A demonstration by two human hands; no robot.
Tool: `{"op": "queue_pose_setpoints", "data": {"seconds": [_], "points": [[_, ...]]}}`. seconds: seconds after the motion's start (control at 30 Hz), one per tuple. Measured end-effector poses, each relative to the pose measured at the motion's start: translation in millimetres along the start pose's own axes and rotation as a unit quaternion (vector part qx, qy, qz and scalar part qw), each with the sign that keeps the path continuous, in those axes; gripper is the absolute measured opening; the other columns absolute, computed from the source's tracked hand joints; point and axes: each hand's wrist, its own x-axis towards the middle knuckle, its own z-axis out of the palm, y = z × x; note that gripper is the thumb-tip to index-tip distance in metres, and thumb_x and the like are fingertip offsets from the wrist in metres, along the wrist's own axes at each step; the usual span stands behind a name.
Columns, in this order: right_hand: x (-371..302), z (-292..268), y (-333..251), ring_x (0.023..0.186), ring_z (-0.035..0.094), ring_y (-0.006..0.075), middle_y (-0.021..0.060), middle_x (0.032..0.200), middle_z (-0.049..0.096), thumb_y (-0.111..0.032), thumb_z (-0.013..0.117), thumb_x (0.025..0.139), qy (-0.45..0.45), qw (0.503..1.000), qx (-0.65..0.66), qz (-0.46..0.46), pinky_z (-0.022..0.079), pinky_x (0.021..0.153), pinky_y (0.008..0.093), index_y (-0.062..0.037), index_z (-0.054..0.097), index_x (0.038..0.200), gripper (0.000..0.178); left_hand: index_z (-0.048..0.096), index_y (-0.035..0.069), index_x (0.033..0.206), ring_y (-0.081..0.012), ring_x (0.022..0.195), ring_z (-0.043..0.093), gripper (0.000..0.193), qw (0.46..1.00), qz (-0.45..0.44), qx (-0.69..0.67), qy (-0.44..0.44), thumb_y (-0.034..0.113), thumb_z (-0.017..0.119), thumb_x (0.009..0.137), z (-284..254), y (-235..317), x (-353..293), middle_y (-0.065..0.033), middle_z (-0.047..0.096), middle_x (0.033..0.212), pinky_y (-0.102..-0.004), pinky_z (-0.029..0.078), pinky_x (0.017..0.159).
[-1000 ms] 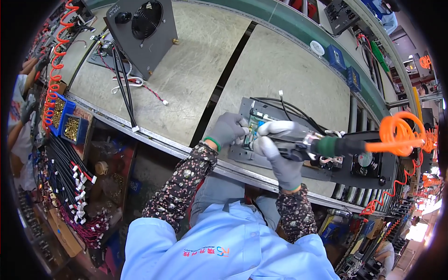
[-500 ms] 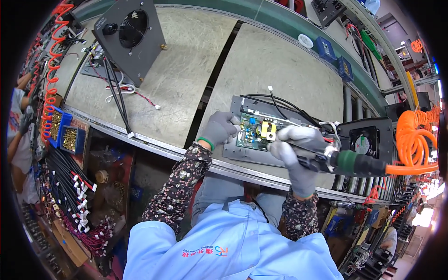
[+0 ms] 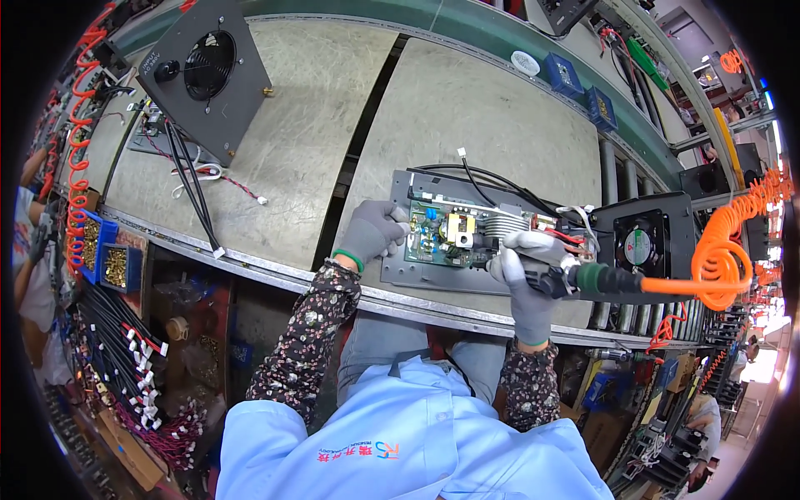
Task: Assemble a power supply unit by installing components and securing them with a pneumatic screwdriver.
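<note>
A green circuit board [image 3: 446, 257] with a yellow transformer and a coil lies on a grey metal panel [image 3: 417, 273] in front of me. My left hand [image 3: 372, 233], in a grey glove, rests at the board's left end with fingers curled in a pinch; what they hold, if anything, is hidden. In my right hand [image 3: 529, 283], also gloved, is a black power screwdriver [image 3: 596, 279] with a green ring, lying sideways over the panel's near right part. Its tip is low by the board's near right edge, and I cannot tell whether it touches.
An upright grey panel with a fan [image 3: 210, 67] stands at the left, cables trailing. A black fan [image 3: 640, 247] sits right of the board. An orange coiled hose [image 3: 721, 267] runs from the screwdriver. Screw bins [image 3: 122, 267] are at left; blue boxes [image 3: 565, 75] stand at the back.
My right hand with the screwdriver has drawn back slightly to the right and nearer me, uncovering the board's coil. My left hand stays at the board's left end. The whole view has shifted slightly.
</note>
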Motion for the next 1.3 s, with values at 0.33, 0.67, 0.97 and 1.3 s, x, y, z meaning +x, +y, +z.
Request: {"op": "queue_pose_setpoints", "data": {"seconds": [0.33,0.67,0.97,1.3], "points": [[5,-1,22,0.088,0.06,0.0153,0.0093,0.095,0.063,0.008,0.063,0.078,-0.03,0.999,-0.022,-0.02,0.05,0.079,0.0281,-0.002,0.052,0.101,0.028,0.064,0.0,0.084,-0.0077,0.039,0.051,0.014,1.0,0.018,-0.01,0.012,0.01,0.066,0.075,3,-2,1,-0.0033,0.059,0.055,-0.0221,0.039,0.036],[22,5,-45,0.058,0.051,0.0164,0.01,0.079,0.054,0.004,0.058,0.077,-0.022,0.993,0.11,-0.038,0.049,0.053,0.0341,-0.0029,0.05,0.098,0.023,0.06,0.007,0.101,-0.0296,0.113,0.046,0.03,0.869,0.358,0.223,0.259,0.017,0.062,0.072,48,5,-24,-0.0103,0.055,0.111,-0.0417,0.033,0.097],[101,12,-5,0.068,0.06,0.0093,0.0082,0.087,0.065,0.011,0.063,0.074,0.003,0.995,0.057,-0.081,0.051,0.059,0.0223,0.0008,0.055,0.097,0.026,0.061,0.005,0.107,-0.0338,0.124,0.037,0.035,0.848,0.373,0.323,0.193,0.03,0.056,0.082,55,-5,-24,-0.0147,0.048,0.128,-0.0466,0.028,0.101],[109,11,23,0.071,0.06,0.0086,0.0058,0.089,0.065,0.005,0.065,0.077,0.007,0.998,0.056,0.008,0.049,0.057,0.0213,-0.0041,0.057,0.096,0.023,0.061,0.004,0.106,-0.0342,0.124,0.037,0.037,0.846,0.372,0.334,0.188,0.032,0.055,0.084,54,-6,-22,-0.015,0.047,0.129,-0.0471,0.027,0.102]]}}
